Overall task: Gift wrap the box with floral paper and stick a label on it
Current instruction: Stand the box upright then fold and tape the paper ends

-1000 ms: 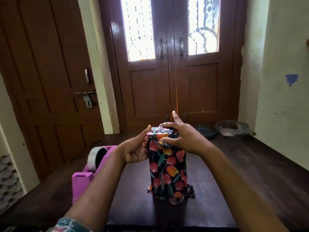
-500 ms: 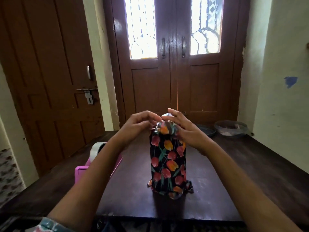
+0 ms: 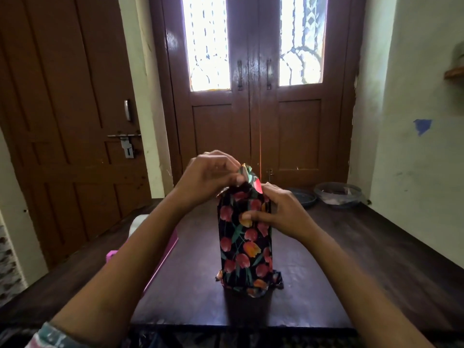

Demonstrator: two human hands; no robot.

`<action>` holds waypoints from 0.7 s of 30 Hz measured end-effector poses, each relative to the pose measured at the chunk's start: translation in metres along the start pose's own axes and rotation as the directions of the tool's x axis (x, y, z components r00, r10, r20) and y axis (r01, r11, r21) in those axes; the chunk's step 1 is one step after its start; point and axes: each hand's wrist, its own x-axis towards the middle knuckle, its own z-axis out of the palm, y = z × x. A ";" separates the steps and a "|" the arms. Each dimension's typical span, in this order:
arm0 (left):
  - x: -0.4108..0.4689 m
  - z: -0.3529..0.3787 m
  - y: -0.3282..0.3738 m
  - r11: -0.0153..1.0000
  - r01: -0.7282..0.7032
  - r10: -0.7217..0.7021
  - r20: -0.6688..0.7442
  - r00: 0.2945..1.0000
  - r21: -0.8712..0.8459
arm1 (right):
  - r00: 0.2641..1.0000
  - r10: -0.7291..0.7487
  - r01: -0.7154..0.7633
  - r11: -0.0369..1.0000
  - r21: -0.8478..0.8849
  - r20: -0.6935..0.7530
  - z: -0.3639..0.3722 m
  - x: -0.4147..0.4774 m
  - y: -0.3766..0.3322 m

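At the far left of the surface (image 3: 376,259) a pink tape dispenser (image 3: 160,249) sits mostly hidden behind the left forearm, so reaching for tape means letting go of something. The left hand (image 3: 208,177) is at the top of the box (image 3: 244,242), its fingers (image 3: 234,172) closed in a pinch on a raised flap of floral paper (image 3: 247,173). If that pinch pulls too hard, the thin paper could tear at the corner or slide off the fold. The box stands upright on its narrow end near the middle of the surface, with crumpled paper bunched at its base; that uneven footing could let it tip. The right hand (image 3: 281,212) steadies it, thumb across the near face and fingers curled around the right side, closed on the box. No label is visible yet. Two shallow bowls (image 3: 337,195) lie far right, well apart.
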 end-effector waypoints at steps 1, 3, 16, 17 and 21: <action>0.006 0.000 0.003 1.000 0.011 -0.011 -0.028 1.000 0.017 | 1.000 -0.022 0.022 1.000 -0.004 -0.013 0.001 0.002 0.001; 0.016 0.003 0.006 0.995 0.006 -0.002 -0.039 0.999 0.097 | 0.999 -0.030 0.029 1.000 -0.009 -0.031 0.002 0.004 0.005; 0.022 0.013 -0.009 0.976 0.152 -0.165 -0.075 0.983 -0.157 | 0.956 0.252 -0.180 0.908 0.377 -0.149 -0.002 0.021 -0.015; 0.019 0.008 -0.013 0.969 0.181 -0.190 -0.041 0.981 -0.170 | 0.946 0.276 -0.189 0.895 0.405 -0.169 0.000 0.020 -0.017; -0.008 0.001 -0.028 0.948 0.276 -0.226 0.274 0.935 -0.159 | 0.909 0.396 -0.294 0.831 0.473 -0.132 -0.002 0.026 -0.025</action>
